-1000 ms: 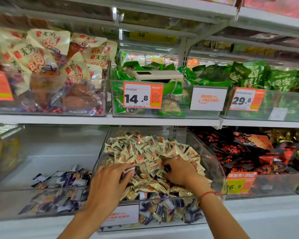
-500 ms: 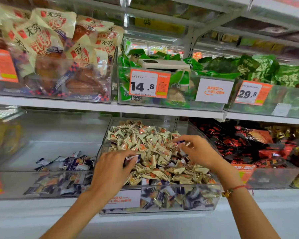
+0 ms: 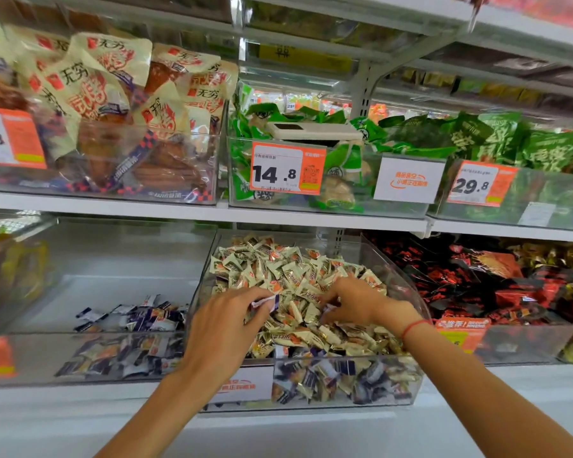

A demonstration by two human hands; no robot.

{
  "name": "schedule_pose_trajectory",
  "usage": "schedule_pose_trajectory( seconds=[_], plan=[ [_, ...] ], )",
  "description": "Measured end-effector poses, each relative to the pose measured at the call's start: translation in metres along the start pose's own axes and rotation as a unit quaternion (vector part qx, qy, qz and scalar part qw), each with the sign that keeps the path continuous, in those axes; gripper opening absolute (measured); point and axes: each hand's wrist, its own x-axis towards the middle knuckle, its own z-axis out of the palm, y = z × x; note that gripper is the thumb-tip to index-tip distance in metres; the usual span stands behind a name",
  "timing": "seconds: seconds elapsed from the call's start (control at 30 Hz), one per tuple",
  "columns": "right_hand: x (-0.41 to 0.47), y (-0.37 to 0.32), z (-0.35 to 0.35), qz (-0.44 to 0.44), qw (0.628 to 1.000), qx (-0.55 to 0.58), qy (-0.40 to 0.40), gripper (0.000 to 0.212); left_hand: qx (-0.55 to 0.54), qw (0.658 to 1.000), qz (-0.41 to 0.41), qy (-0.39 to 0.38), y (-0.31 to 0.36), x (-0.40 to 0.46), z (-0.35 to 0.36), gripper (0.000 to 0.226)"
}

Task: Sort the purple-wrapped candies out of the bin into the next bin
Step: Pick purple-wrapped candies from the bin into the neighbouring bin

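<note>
Purple candies (image 3: 136, 317) already lie in the next bin (image 3: 90, 358), off to the left of the left hand (image 3: 224, 328) and nearer to it than to the right. That hand pinches one purple-wrapped candy (image 3: 268, 301) between thumb and fingertips, its long axis running roughly left to right, above the mixed bin (image 3: 407, 292). Further right, the right hand (image 3: 356, 300) digs curled fingers into the cream candies (image 3: 288, 269); whether it grips anything I cannot tell. More purple wrappers (image 3: 341, 368) show low behind the bin's front wall, below both hands.
</note>
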Motion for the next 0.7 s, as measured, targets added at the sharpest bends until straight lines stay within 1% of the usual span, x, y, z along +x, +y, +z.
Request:
schedule_pose_trajectory(
  seconds=[0.07,0.1,0.17,0.23,0.3,0.37,0.4,0.43,0.53,0.63,0.7],
  plan=[
    [-0.005,0.003,-0.006,0.000,0.993,0.100,0.055,0.022,-0.004,1.000,0.007,0.006,-0.005,-0.001,-0.003,0.024],
    [-0.010,-0.001,-0.009,0.000,0.982,0.165,0.093,0.021,-0.004,1.000,0.010,0.013,-0.007,0.000,-0.007,0.023],
    [-0.017,-0.016,-0.012,-0.004,0.947,0.286,0.144,0.014,-0.004,0.999,0.012,0.029,-0.010,0.004,-0.019,0.023],
    [-0.021,-0.044,-0.017,-0.029,0.913,0.372,0.166,0.011,-0.004,0.998,-0.004,0.056,-0.015,0.011,-0.037,0.021],
    [-0.016,-0.076,-0.022,-0.066,0.887,0.415,0.190,0.009,-0.001,0.995,-0.053,0.090,-0.030,0.019,-0.059,0.014],
    [-0.002,-0.113,-0.023,-0.112,0.864,0.440,0.219,0.005,0.018,0.986,-0.124,0.111,-0.059,0.024,-0.078,0.012],
    [0.007,-0.131,-0.021,-0.131,0.859,0.437,0.230,0.004,0.029,0.981,-0.161,0.105,-0.077,0.023,-0.085,0.012],
    [0.017,-0.148,-0.017,-0.148,0.863,0.421,0.236,0.004,0.041,0.976,-0.195,0.092,-0.094,0.020,-0.090,0.014],
    [0.048,-0.188,0.006,-0.184,0.902,0.324,0.217,0.012,0.062,0.961,-0.261,0.064,-0.126,0.007,-0.088,0.012],
    [0.070,-0.207,0.018,-0.201,0.942,0.183,0.195,0.019,0.024,0.963,-0.263,0.055,-0.133,0.001,-0.080,0.017],
    [0.073,-0.207,0.021,-0.207,0.956,0.134,0.158,0.034,0.006,0.967,-0.252,0.049,-0.134,-0.001,-0.077,0.023]
  ],
)
